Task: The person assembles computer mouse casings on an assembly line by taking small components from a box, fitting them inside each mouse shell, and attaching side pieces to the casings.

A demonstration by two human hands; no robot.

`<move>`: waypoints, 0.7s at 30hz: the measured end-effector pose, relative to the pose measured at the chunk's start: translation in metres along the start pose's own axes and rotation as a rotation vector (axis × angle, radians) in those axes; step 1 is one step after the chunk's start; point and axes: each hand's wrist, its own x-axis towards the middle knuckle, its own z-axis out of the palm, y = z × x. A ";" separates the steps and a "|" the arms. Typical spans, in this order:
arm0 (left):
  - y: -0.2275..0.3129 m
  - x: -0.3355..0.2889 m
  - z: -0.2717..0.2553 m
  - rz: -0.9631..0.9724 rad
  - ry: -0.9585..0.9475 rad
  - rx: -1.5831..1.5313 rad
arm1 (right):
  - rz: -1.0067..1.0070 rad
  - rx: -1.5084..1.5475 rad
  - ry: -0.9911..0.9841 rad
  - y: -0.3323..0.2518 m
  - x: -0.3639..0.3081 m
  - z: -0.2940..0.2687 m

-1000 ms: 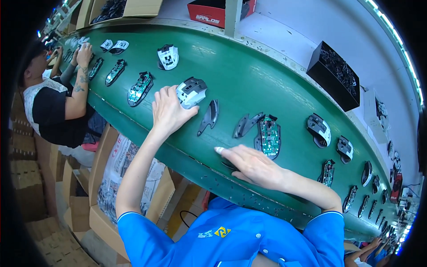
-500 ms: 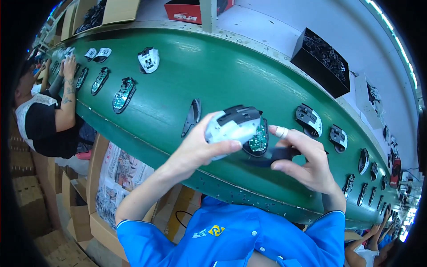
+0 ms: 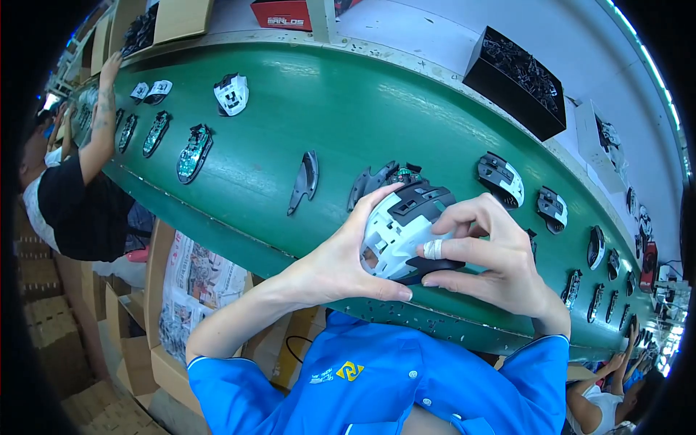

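Observation:
A white and black computer mouse shell [image 3: 397, 230] is held in front of me, above the green work surface. My left hand [image 3: 341, 264] wraps its left side, thumb along the lower edge. At the right side, my right hand [image 3: 489, 254], with white tape on one finger, pinches with bent fingers against the shell; what lies under those fingertips is hidden. Just behind the shell a green circuit board [image 3: 407, 174] shows in part, beside a dark curved side piece [image 3: 368, 183]. Further left lies a separate dark side panel [image 3: 304, 181].
Mouse bases with circuit boards [image 3: 194, 154] and a white shell [image 3: 231, 94] lie to the left. Black and white mice [image 3: 500, 178] line the right. A black box of small parts [image 3: 516, 80] stands on the back ledge. A co-worker's arm [image 3: 101, 123] is at far left.
The shell has come nearer to me and turned, its openings now showing. My right hand has closed in against its side. The co-worker's arm has reached up to a carton.

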 end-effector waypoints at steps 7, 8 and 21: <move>0.008 -0.005 0.005 -0.141 -0.024 -0.057 | -0.122 -0.218 -0.021 -0.005 -0.009 0.002; 0.006 -0.005 0.004 -0.139 -0.023 -0.060 | -0.126 -0.248 -0.038 -0.008 -0.006 -0.002; -0.007 -0.014 0.003 0.162 -0.007 0.162 | -0.232 -0.400 -0.005 -0.018 0.000 0.001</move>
